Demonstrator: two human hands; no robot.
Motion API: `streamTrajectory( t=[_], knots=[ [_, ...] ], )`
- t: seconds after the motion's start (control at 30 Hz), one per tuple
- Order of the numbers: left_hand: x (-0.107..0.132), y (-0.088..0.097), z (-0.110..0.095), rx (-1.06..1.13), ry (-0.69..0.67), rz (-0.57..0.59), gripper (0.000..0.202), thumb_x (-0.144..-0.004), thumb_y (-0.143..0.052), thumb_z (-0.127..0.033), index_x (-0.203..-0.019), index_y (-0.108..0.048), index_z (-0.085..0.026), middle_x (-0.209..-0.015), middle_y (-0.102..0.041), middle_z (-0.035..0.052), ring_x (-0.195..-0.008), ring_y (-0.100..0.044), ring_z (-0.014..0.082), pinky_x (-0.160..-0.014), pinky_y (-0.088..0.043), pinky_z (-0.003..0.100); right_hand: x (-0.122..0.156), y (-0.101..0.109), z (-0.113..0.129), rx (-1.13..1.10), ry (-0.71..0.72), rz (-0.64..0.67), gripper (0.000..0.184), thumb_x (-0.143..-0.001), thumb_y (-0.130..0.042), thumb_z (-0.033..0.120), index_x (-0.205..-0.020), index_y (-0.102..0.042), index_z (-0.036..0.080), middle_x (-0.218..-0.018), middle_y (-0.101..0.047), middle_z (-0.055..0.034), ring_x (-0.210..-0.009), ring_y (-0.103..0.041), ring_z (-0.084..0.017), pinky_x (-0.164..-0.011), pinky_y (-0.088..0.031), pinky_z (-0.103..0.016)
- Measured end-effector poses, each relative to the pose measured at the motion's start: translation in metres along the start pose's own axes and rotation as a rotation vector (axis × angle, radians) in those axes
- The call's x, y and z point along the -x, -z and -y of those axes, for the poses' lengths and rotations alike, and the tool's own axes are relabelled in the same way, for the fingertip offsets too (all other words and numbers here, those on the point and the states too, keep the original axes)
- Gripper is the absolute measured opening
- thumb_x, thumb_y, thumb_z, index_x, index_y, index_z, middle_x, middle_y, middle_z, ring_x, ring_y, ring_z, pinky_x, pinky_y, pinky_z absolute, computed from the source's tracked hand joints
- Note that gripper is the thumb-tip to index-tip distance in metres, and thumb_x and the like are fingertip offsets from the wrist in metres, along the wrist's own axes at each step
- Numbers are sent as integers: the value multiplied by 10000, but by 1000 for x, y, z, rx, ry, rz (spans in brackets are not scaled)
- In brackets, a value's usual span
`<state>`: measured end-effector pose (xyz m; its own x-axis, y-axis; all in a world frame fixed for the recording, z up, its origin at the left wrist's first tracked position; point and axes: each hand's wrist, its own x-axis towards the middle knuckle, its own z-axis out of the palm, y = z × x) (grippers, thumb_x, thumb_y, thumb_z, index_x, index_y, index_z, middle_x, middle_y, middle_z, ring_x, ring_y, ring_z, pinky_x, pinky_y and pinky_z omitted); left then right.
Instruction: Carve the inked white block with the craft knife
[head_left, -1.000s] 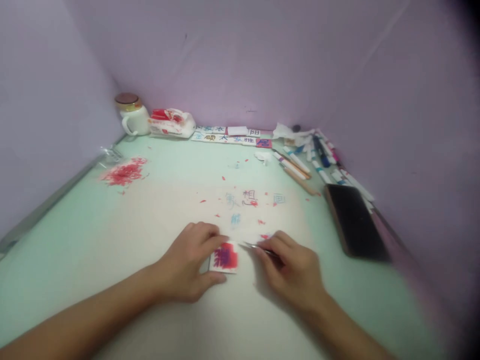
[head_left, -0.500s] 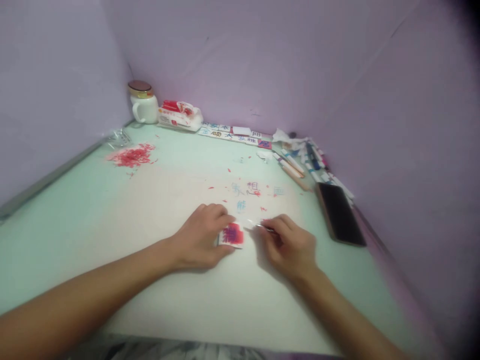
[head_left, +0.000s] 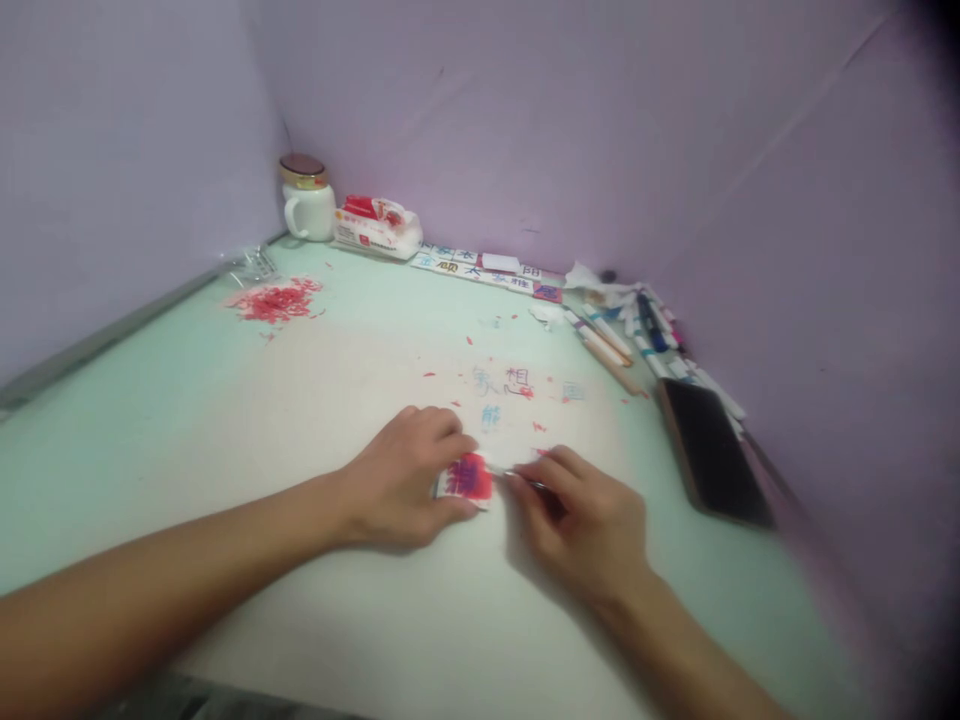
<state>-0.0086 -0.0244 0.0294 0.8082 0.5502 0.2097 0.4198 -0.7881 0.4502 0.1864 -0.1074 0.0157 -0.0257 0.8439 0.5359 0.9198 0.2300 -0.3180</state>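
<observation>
On the table, my left hand (head_left: 409, 480) pinches a small square block (head_left: 470, 478) between thumb and fingers. The block's white face is coloured red, with a purple written character on it. My right hand (head_left: 585, 515) is closed around a slim carving knife (head_left: 517, 475) with a metal shaft. Its tip is at the block's right edge; whether it touches is too blurred to tell. Beyond the hands, blue and purple characters (head_left: 517, 378) are marked on the tabletop, with red shavings (head_left: 538, 427) scattered among them.
A pile of red shavings (head_left: 277, 298) lies at the back left. A lidded white mug (head_left: 311, 212), a wipes pack (head_left: 379, 230) and rows of character tiles (head_left: 480, 272) line the wall. Several markers (head_left: 604, 340) and a phone (head_left: 712, 450) lie on the right.
My right hand has brought the knife tip down to the block's right edge. My left hand keeps its hold. The camera view has turned slightly left.
</observation>
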Motion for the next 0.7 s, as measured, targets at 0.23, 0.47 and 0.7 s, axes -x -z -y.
streamTrajectory(
  t=[0.23, 0.47, 0.7],
  knots=[
    [-1, 0, 0, 13, -15, -5, 337, -772, -601, -406, -1010, -602, -168, -912, -532, 76, -808, -498, 219, -754, -406, 396, -1, -1, 4, -12, -72, 34, 194, -812, -544, 295, -691, -676, 220, -615, -572, 19, -506, -502, -91, -474, -273, -228],
    [-1, 0, -1, 30, -17, -2, 315, -771, -603, -388, -997, -603, -168, -894, -530, 72, -806, -496, 214, -744, -406, 392, -7, 4, 11, 114, -118, 168, 216, -800, -537, 288, -609, -607, 216, -602, -527, 29, -464, -451, -85, -444, -192, -233],
    [-1, 0, -1, 35, -15, -10, 317, -764, -620, -385, -984, -614, -157, -890, -531, 76, -798, -503, 214, -756, -411, 393, -16, 7, 4, 42, -60, 229, 221, -800, -525, 298, -624, -620, 204, -609, -533, 22, -477, -470, -89, -453, -213, -230]
  ],
)
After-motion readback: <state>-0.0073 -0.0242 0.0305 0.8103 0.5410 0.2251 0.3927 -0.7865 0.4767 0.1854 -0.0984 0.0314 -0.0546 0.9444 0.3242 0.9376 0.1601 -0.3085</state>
